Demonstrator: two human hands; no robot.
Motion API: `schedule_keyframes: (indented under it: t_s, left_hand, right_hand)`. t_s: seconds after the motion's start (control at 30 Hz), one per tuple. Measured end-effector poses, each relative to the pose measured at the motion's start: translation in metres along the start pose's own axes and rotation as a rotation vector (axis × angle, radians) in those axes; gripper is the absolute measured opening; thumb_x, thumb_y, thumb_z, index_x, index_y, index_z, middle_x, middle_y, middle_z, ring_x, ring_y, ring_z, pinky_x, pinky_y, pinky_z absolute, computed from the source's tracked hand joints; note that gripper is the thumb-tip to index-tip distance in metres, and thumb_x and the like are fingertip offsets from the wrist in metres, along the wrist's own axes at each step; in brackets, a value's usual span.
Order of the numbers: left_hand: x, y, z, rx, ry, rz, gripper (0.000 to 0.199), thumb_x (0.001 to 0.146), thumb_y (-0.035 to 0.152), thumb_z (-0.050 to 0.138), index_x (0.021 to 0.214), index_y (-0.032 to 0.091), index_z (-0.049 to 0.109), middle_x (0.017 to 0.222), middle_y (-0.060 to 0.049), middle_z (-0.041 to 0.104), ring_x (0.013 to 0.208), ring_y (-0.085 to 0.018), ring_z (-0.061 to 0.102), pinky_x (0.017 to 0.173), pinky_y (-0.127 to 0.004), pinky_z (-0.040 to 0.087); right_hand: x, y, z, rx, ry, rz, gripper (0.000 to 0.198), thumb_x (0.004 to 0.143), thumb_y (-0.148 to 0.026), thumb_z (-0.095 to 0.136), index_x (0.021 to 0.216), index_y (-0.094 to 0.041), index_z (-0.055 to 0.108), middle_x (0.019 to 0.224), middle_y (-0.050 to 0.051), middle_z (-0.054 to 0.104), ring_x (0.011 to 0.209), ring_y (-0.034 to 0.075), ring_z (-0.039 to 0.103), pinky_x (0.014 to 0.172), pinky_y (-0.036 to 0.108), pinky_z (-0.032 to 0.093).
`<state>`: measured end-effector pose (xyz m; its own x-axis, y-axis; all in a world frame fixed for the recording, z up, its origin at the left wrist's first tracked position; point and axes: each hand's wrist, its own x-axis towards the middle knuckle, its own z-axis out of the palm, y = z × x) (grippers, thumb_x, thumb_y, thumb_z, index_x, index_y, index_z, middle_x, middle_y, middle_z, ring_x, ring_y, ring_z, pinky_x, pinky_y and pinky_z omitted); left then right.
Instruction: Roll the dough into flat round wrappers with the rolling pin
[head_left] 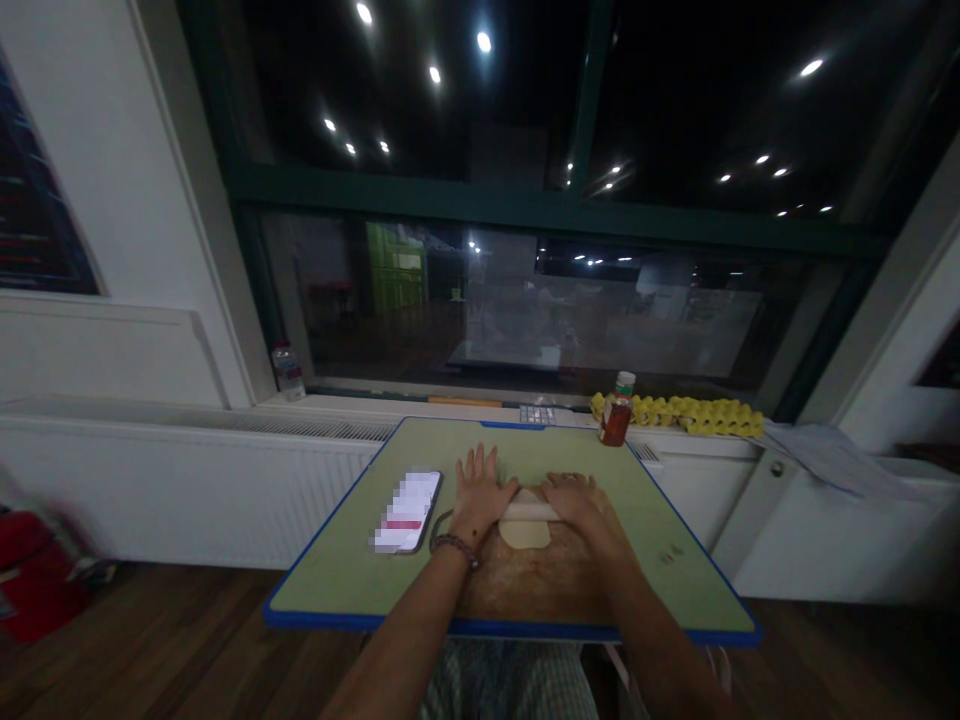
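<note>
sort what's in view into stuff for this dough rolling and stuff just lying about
In use:
- rolling pin, under left hand and right hand
- dough
- wooden board

Apparently lying about:
- phone
- white-capped bottle
- yellow egg trays

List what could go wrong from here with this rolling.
The dough under the rolling pin may stick to it, or thin unevenly if the left hand and right hand press differently at its ends.
The bracelet on the left wrist could brush the board or dough.
The phone lies beside the left hand, so a sideways slip might knock it.
</note>
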<state>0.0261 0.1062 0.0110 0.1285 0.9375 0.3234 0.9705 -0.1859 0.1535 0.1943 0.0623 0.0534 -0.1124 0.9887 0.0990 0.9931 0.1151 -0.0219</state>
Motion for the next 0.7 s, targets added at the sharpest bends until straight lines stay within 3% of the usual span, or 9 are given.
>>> schedule_keyframes:
  t_s: [0.13,0.33,0.53,0.7]
  left_hand:
    - [-0.019,0.003,0.0,0.023,0.09,0.101,0.066,0.092,0.052,0.038,0.146,0.015,0.037,0.155,-0.016,0.028,0.144,-0.033,0.02,0.116,-0.055,0.012]
    - [-0.051,0.001,-0.003,0.019,0.189,0.235,0.059,0.094,0.053,0.034,0.145,0.023,0.041,0.154,-0.01,0.034,0.144,-0.03,0.021,0.116,-0.054,0.012]
    - [-0.033,0.0,-0.003,0.018,0.091,0.236,0.059,0.094,0.054,0.032,0.143,0.022,0.044,0.154,-0.01,0.034,0.144,-0.029,0.022,0.117,-0.051,0.009]
    - [-0.006,0.002,-0.004,0.001,-0.08,0.087,0.07,0.09,0.054,0.037,0.148,0.014,0.033,0.155,-0.017,0.029,0.143,-0.033,0.022,0.115,-0.055,0.015]
  right_hand:
    - [-0.019,0.0,0.008,-0.034,0.01,-0.019,0.039,0.095,-0.023,0.036,0.126,-0.026,0.059,0.135,0.008,0.058,0.126,0.027,0.047,0.104,0.047,0.029]
    - [-0.044,-0.004,0.037,-0.059,0.182,0.08,0.047,0.096,-0.025,0.032,0.139,-0.016,0.049,0.145,0.013,0.047,0.137,0.029,0.036,0.112,0.049,0.016]
    - [-0.028,-0.002,0.039,-0.045,0.152,0.095,0.046,0.097,-0.028,0.03,0.136,-0.022,0.052,0.143,0.01,0.049,0.137,0.028,0.036,0.112,0.05,0.014]
    - [0.004,0.004,0.038,-0.051,0.046,0.072,0.047,0.097,-0.026,0.032,0.143,-0.02,0.043,0.146,0.013,0.044,0.139,0.029,0.032,0.111,0.054,0.014]
